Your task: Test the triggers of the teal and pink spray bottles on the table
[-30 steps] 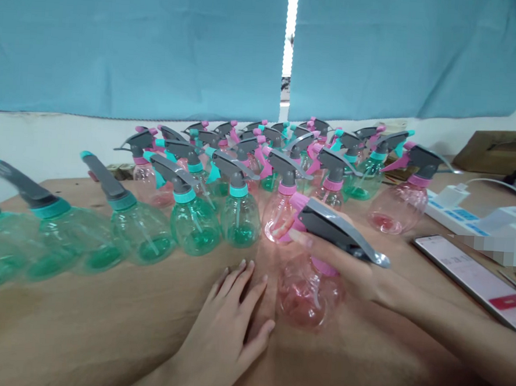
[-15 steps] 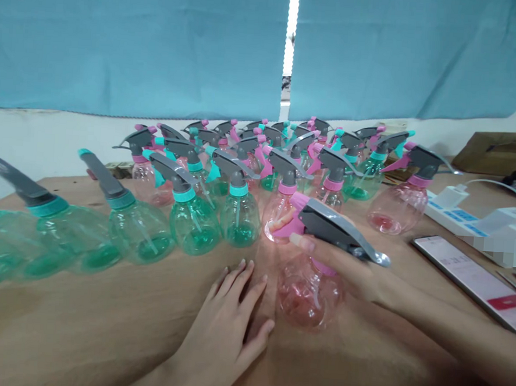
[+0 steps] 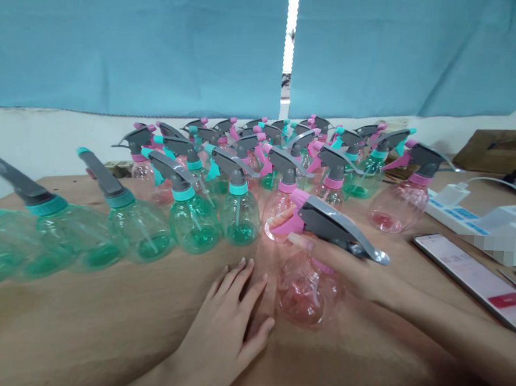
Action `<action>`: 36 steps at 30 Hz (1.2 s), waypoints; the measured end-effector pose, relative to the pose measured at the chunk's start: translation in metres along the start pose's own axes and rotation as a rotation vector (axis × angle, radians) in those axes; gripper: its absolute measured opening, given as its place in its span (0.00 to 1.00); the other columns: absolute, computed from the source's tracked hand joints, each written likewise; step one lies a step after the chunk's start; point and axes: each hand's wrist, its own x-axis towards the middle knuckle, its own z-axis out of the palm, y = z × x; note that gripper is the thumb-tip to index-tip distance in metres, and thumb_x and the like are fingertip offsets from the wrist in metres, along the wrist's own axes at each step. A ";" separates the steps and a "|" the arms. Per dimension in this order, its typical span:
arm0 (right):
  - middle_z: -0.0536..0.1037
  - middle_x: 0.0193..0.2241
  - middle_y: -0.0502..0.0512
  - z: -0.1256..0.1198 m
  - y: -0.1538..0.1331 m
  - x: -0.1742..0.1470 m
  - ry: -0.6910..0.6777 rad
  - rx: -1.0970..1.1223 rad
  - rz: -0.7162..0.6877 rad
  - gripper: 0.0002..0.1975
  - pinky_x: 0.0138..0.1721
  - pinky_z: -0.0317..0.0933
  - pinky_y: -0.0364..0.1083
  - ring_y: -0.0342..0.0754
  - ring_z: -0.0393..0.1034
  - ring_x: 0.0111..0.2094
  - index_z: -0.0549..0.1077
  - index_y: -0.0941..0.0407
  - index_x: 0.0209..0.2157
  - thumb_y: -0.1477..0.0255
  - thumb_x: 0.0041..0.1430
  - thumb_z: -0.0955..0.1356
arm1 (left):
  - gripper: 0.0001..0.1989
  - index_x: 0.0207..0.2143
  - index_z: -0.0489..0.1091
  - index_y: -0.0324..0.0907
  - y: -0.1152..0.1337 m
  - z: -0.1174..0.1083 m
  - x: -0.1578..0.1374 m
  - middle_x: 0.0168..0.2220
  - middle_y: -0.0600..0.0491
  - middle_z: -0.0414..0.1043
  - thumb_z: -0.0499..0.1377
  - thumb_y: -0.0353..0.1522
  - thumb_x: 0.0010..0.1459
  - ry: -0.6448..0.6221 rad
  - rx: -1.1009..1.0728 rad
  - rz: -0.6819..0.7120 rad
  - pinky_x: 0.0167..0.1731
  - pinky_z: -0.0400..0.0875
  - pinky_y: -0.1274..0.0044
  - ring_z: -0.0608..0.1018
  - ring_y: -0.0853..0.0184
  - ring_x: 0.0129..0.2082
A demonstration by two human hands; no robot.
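Observation:
My right hand [image 3: 345,265] is wrapped around the neck of a pink spray bottle [image 3: 306,295], with its fingers at the pink trigger. That bottle has a grey head with a silver-grey top and stands upright on the wooden table [image 3: 123,324]. Part of its neck is hidden behind the fingers. Flat on the tabletop, just left of the bottle, lies my left hand [image 3: 228,313], open and holding nothing. Beyond the hands stand a green spray bottle [image 3: 241,218] and a pink one [image 3: 279,203] close behind the held bottle.
Several green spray bottles [image 3: 140,229] line the left side. Many more pink and green ones crowd the back. At right lie a phone [image 3: 471,282] and a white power strip [image 3: 453,213] with plugs; a cardboard box [image 3: 496,149] sits behind. A blue curtain [image 3: 140,46] hangs at the back.

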 end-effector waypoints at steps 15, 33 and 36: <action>0.76 0.31 0.49 0.002 0.003 -0.003 -0.022 0.073 0.012 0.06 0.33 0.66 0.46 0.47 0.71 0.33 0.70 0.51 0.34 0.64 0.58 0.67 | 0.23 0.58 0.61 0.39 -0.001 -0.001 0.001 0.61 0.39 0.59 0.54 0.38 0.63 -0.006 0.012 0.013 0.53 0.63 0.55 0.64 0.50 0.59; 0.73 0.31 0.50 0.004 0.003 0.000 -0.053 0.080 -0.020 0.03 0.29 0.62 0.44 0.45 0.68 0.30 0.67 0.52 0.35 0.68 0.60 0.65 | 0.23 0.58 0.60 0.40 0.000 0.000 -0.001 0.61 0.42 0.59 0.54 0.38 0.63 0.007 0.003 0.000 0.55 0.61 0.58 0.63 0.52 0.60; 0.71 0.27 0.47 0.002 0.001 0.001 -0.045 0.048 -0.050 0.04 0.26 0.60 0.43 0.42 0.66 0.27 0.66 0.52 0.32 0.68 0.60 0.65 | 0.24 0.59 0.59 0.40 -0.001 0.000 0.000 0.62 0.41 0.58 0.53 0.38 0.63 0.010 -0.004 0.002 0.55 0.61 0.58 0.63 0.52 0.60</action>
